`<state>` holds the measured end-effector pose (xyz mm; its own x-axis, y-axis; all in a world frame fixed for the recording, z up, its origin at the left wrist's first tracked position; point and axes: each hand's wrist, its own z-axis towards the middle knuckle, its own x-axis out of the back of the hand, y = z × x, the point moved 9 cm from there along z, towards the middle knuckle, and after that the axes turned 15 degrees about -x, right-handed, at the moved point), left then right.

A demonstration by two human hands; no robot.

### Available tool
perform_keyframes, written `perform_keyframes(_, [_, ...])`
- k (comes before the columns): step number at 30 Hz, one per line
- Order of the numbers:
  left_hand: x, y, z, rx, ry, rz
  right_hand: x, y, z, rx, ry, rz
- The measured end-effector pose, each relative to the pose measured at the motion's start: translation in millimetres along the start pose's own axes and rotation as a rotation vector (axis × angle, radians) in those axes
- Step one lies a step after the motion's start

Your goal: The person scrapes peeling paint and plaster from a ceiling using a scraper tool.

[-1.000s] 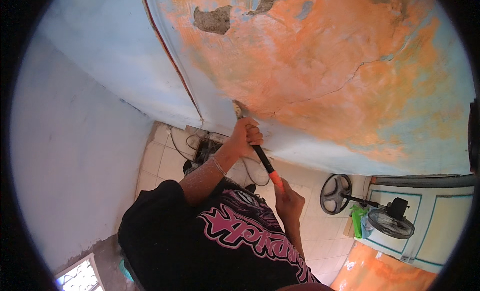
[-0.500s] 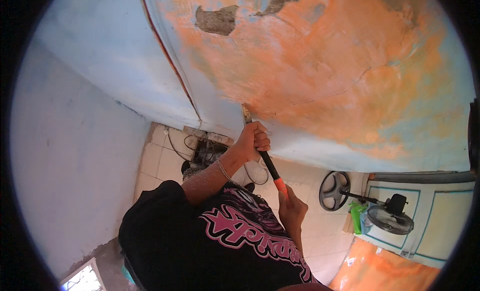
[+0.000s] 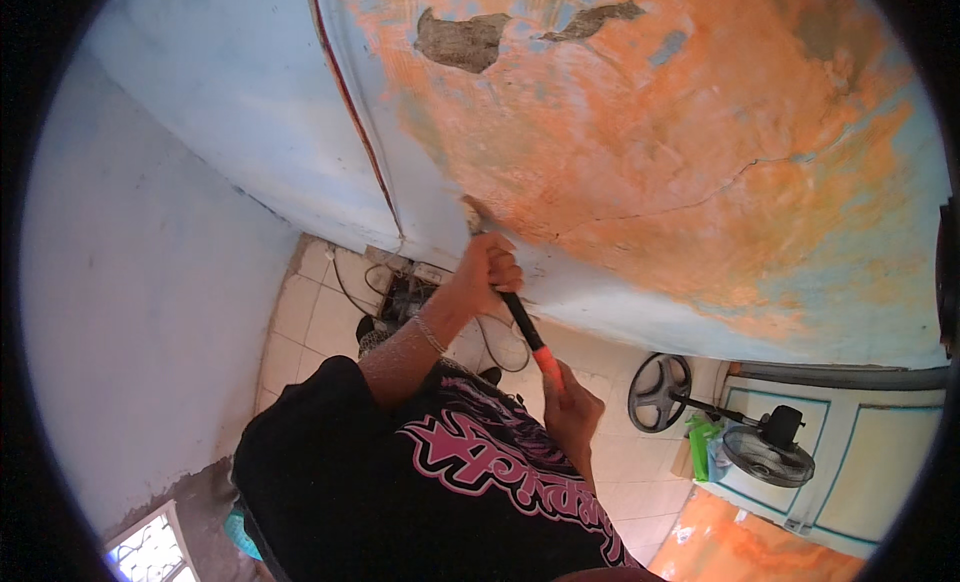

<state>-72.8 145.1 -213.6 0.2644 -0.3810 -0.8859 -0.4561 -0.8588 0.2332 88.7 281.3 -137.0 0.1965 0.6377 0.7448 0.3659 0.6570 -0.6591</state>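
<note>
My left hand (image 3: pixel 490 267), a bracelet on its wrist, is wrapped round the black shaft of a long-handled scraper (image 3: pixel 523 322) close to its head. Lower down, my right hand (image 3: pixel 573 410) closes round the orange-red end of the handle. The scraper's pale, worn head is at the wall (image 3: pixel 620 132), by the lower left edge of an orange patch where the light-blue paint is gone; its blade is blurred. Grey bare spots show higher in that patch, and a thin crack crosses it. White dust speckles my left forearm.
A red-brown cable (image 3: pixel 347 107) runs down the wall on the left. Below it, a dark box-like thing (image 3: pixel 405 297) with wires lies on the tiled floor (image 3: pixel 330 317). On the right a pedestal fan (image 3: pixel 768 455) appears near a pale door (image 3: pixel 850 412), beside a green bag (image 3: pixel 697 447).
The scraper's head and both my hands have shifted a little left across the wall. The view has also tilted slightly. My grip on the handle is the same.
</note>
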Motion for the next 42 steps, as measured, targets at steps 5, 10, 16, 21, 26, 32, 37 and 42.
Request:
perform_keyframes(5, [10, -15, -2, 0.059, -0.017, -0.069, 2, -2, -8, 0.05, 0.009, -0.071])
perform_keyframes(10, [-2, -29, -1, 0.098, 0.025, 0.001, 14, 8, -10, -0.091, 0.014, -0.023])
perform_keyframes(16, [-2, 11, -6, -0.024, -0.011, -0.019, 1, -18, -10, 0.122, 0.068, -0.036])
perform_keyframes(21, [-24, -32, -11, 0.125, -0.027, 0.028, 27, 2, -20, -0.088, 0.062, -0.008])
perform_keyframes(26, [2, 45, -6, -0.039, -0.019, -0.026, -11, -33, 0, 0.099, 0.015, -0.008])
perform_keyframes(32, [-10, 10, -14, 0.069, -0.028, -0.027, 6, -29, -23, 0.005, 0.044, -0.079])
perform_keyframes(37, [-4, 40, -17, 0.048, -0.048, 0.004, -14, -44, -22, 0.08, 0.081, 0.015])
perform_keyframes(42, [3, 40, -19, 0.032, 0.014, -0.026, -30, -40, -26, 0.019, 0.011, -0.105])
